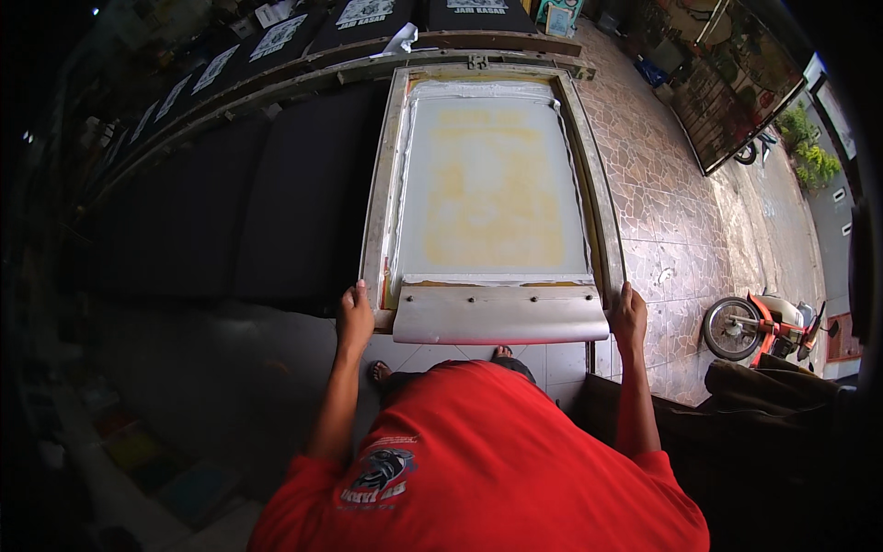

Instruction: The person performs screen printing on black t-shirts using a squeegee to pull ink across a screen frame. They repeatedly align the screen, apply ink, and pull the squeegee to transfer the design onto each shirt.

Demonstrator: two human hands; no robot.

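Observation:
A screen printing frame (374, 221) lies in front of me, its mesh (497, 193) smeared with white ink and showing a faint yellowish design. Thicker white ink runs along the inner edges. Across the near end of the frame rests a wide metal squeegee (501, 313), its row of bolts facing up. My left hand (355, 315) grips the near left corner, thumb on top. On the opposite side, my right hand (629, 315) is closed round the near right corner, thumb up. The undersides of both grips are hidden.
Black shirts (303, 184) lie on boards left of the frame. Beyond a long rail (368, 63), more black shirts (363, 14) carry white prints. Patterned tiles (653, 193) cover the floor at right, where a red motorbike (768, 322) stands. Dark cloth (773, 391) hangs at lower right.

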